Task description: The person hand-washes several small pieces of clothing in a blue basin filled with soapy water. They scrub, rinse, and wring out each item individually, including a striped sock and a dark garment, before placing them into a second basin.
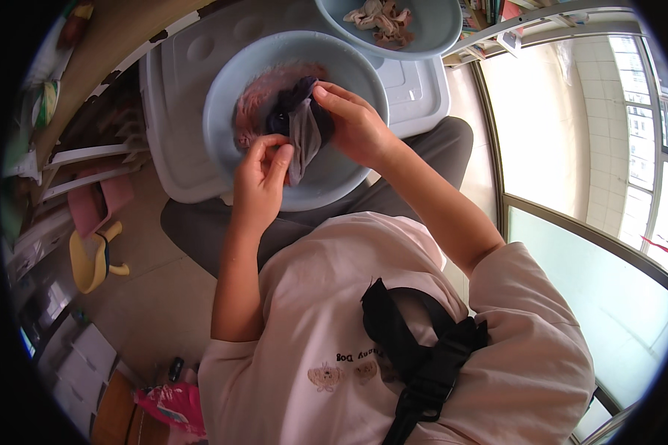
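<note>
Both hands are over a light blue plastic basin [334, 194] in front of me. Between them is a dark navy cloth garment [292, 100] with a grey mesh-like part [304, 142]. My left hand [264, 167] pinches the lower edge of the grey part between thumb and fingers. My right hand [353, 119] grips the dark cloth at its upper right, thumb on top. Beneath, in the basin, lies a wet pinkish-red cloth [253, 108], partly hidden by the garment and my left hand. What kind of garment I hold cannot be told.
The basin rests on the lid of a grey plastic storage box [172, 111]. Behind it, a second blue basin [434, 47] holds crumpled pale pink cloths [381, 22]. A yellow plastic stool [89, 261] stands left on the floor. A glass sliding door [579, 267] is at right.
</note>
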`<state>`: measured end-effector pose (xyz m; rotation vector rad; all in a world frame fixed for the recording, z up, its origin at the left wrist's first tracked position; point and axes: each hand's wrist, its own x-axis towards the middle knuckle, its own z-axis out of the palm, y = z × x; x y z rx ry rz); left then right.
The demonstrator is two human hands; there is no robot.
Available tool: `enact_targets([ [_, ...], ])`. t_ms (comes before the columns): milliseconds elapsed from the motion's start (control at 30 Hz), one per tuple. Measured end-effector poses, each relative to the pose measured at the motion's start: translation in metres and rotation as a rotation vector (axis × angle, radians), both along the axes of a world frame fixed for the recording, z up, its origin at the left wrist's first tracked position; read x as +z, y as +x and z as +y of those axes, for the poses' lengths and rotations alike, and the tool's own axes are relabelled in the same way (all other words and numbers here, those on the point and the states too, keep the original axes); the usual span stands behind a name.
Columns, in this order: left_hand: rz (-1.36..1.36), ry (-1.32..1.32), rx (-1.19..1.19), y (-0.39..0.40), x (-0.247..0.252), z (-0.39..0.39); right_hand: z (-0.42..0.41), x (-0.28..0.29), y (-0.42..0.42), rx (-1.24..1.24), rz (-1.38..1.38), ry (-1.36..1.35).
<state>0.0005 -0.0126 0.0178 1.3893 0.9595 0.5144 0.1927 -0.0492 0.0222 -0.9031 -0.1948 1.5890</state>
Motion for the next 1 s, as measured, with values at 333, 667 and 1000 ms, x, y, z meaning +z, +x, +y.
enact_targets([
  [333, -0.100, -0.093, -0.316, 0.023, -0.002, 0.019, -0.016, 0.025, 0.003, 0.284, 0.180, 0.079],
  [667, 0.309, 0.502, -0.183, 0.025, 0.010, 0.020, -0.020, 0.033, 0.014, 0.370, 0.032, 0.106],
  [1000, -0.474, 0.055, 0.030, 0.024, 0.003, -0.005, -0.010, 0.052, 0.030, 0.352, -0.067, 0.125],
])
